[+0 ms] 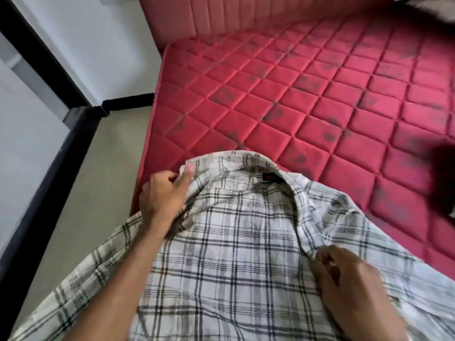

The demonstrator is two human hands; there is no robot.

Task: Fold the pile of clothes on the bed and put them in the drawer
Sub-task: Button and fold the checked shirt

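Red quilted mattress (307, 94) fills the upper right of the view, its diamond stitching bare from the padded red headboard (221, 16) down to the near corner. Left of it runs pale floor (103, 168), bounded by a white wall (98, 45) with a black skirting strip (128, 100) and a black frame (49, 156) slanting along the left.

Across the mattress's near-left corner lies 1 white plaid shirt (234, 254) with dark checks, held up toward the camera. Its long axis runs from the viewer out toward the headboard, collar (246, 159) at the far end and inner label showing; 1 sleeve (73, 279) hangs over the mattress edge above the floor.

Both hands are closed on cloth: the left hand (162, 195) pinches the left collar edge between thumb and curled fingers, and the right hand (349, 281) grips the front edge on the right.

A dark blurred object (443, 168) sits at the mattress's right side.
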